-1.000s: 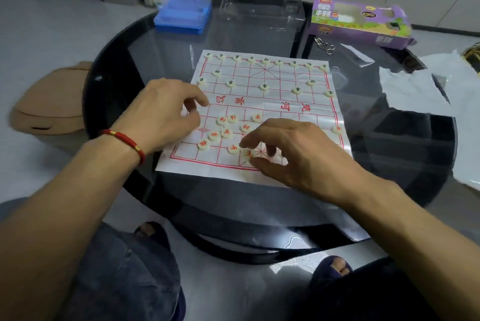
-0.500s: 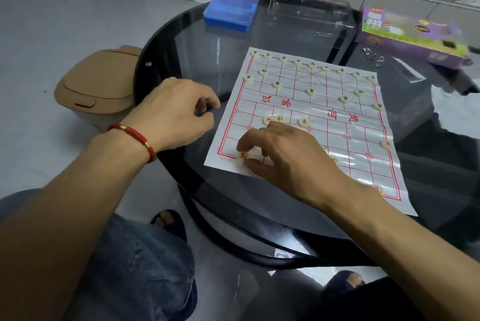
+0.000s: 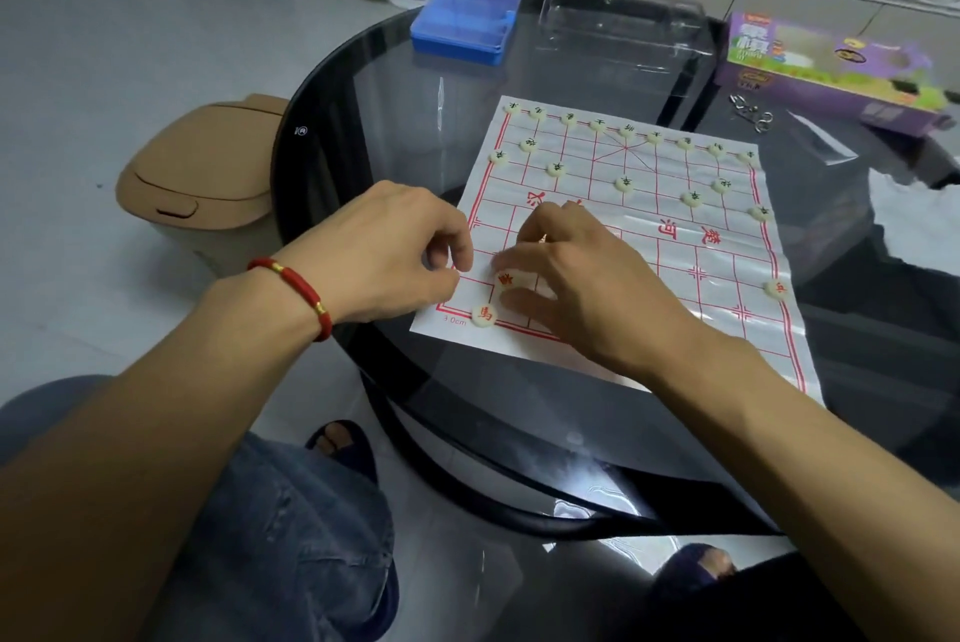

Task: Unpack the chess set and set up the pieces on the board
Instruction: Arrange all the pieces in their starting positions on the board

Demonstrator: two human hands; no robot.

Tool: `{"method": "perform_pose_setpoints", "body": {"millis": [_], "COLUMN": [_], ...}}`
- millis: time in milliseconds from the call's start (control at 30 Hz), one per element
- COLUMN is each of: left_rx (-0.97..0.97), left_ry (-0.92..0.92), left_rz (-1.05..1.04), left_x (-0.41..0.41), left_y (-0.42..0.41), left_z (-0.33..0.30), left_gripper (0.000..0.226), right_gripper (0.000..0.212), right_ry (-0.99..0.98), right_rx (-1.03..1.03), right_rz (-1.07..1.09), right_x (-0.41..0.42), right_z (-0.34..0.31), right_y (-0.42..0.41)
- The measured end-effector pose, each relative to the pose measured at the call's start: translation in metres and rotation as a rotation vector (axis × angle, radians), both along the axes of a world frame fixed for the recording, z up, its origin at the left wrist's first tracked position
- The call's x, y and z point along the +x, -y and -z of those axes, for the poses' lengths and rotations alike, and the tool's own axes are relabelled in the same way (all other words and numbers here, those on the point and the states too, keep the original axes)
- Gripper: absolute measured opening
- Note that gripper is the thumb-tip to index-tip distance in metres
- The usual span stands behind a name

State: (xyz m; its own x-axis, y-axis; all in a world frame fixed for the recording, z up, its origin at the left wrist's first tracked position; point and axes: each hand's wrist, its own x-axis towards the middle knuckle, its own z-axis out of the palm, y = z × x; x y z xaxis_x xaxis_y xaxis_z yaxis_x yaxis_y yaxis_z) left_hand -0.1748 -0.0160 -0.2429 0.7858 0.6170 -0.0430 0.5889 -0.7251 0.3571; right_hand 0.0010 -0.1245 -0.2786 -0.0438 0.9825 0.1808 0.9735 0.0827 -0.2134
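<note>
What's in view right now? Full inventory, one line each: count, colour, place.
table: 1, dark glass, round, centre
board: 1, white sheet with red lines, on the table
green-marked pieces: about 16, cream, far half of the board
red-marked pieces: 3 showing, cream, near half; more may be hidden under the hands
blue box: 1, far left of the table
clear tray: 1, transparent, far side of the table
purple box: 1, far right of the table
metal clip: 1, silver, beside the purple box
white paper: 1, right edge of the table
bin: 1, tan, on the floor, left
left hand: curled at the board's near left edge, red bracelet on the wrist
right hand: over the board's near left corner, fingers at a red-marked piece
</note>
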Motion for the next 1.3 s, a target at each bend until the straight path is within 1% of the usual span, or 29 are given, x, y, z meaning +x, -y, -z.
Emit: {"method": "perform_pose_setpoints", "body": {"millis": [133,233,333,433,500,600,867,1133,1233,1300], "left_rx": [0.001,-0.041,-0.207,-0.347,-0.366,-0.377,-0.372,-0.563,-0.61,-0.605], "left_ry": [-0.014,0.043,0.176,0.262,0.247,0.159,0.101,0.347,0.34,0.323], "left_rz": [0.018,-0.001,-0.044,-0.092,-0.083,-0.047,-0.014,-0.25,-0.251,-0.244], "left_x": [0.002,0.006,0.015,0.023,0.028,0.033,0.037,0.036,0.033,0.031], "left_y": [0.002,0.006,0.015,0.023,0.026,0.027,0.028,0.03,0.029,0.029], "left_z": [0.003,0.006,0.007,0.004,0.002,0.001,0.002,-0.005,-0.009,-0.009], "left_gripper": [0.012,0.012,0.012,0.011,0.01,0.011,0.008,0.009,0.009,0.01], "right_gripper": [0.027,0.023,0.018,0.017,0.02,0.024,0.018,0.024,0.017,0.021], "right_ry": [-0.009,-0.084,-0.178,-0.194,-0.175,-0.15,-0.155,-0.249,-0.23,-0.151], "right_rx": [0.028,0.08,0.118,0.164,0.141,0.065,0.066,0.207,0.191,0.165], "right_rz": [-0.015,-0.007,0.011,0.034,0.04,0.014,0.0,0.115,0.071,0.024], "right_x": [0.001,0.003,0.006,0.009,0.013,0.021,0.022,0.014,0.015,0.017], "right_z": [0.0,-0.007,-0.016,-0.021,-0.023,-0.024,-0.017,-0.019,-0.024,-0.028], "right_y": [0.0,0.005,0.015,0.026,0.033,0.042,0.044,0.039,0.037,0.038]}}
